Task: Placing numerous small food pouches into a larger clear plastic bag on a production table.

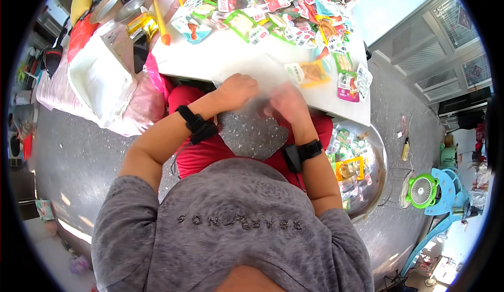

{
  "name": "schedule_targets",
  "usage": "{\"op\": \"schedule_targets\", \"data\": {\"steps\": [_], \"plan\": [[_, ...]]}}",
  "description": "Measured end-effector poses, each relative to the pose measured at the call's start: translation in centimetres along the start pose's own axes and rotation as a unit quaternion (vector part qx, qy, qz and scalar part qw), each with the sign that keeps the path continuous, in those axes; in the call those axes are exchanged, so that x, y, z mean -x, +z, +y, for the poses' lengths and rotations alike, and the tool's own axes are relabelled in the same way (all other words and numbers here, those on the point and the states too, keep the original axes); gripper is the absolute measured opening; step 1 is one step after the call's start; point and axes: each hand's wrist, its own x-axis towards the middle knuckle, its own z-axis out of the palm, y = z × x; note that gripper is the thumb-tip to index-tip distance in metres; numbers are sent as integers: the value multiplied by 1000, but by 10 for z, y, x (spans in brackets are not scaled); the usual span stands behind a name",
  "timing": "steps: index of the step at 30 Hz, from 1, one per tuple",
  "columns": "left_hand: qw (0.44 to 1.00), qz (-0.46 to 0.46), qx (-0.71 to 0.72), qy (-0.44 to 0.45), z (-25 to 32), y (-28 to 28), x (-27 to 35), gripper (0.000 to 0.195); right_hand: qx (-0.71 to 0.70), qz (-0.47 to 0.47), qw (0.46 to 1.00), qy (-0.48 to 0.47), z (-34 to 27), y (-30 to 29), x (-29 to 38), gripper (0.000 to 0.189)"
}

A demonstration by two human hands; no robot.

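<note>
My left hand (239, 90) is held over the near edge of the white table (228, 58), its fingers curled. Close to its right, my right hand (288, 101) is blurred at the same edge. A faint, see-through blur, perhaps a clear plastic bag, shows between and above the hands; whether either hand grips it cannot be told. Just beyond my right hand lies a yellow-edged snack packet (309, 73). A purple packet (348, 87) and a green packet (343, 62) lie near the right edge. A heap of small vacuum-sealed food packets (271, 0) covers the far side.
A large metal basin (384, 166) of packets stands at the lower right beside the table. To the left, an open white container (100, 79) rests on pink cloth. A dark phone (140, 54), a yellow-and-orange stick (159, 16) and a metal bowl (130, 9) lie at the far left.
</note>
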Motion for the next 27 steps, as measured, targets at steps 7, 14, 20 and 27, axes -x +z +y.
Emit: {"op": "schedule_targets", "data": {"steps": [7,14,20,27], "plan": [[994,-59,-66,69,-49,-32,18,10,50,30,998,-14,-1,-3,0,33],[961,-82,-154,-215,-62,-22,10,15,250,23,967,-35,4,25,10,44],[928,-66,85,-357,-12,-2,-35,29,258,28,965,-28,5,26,10,36],[900,-133,44,-412,4,1,-52,38,285,25,955,-77,0,22,6,30]]}}
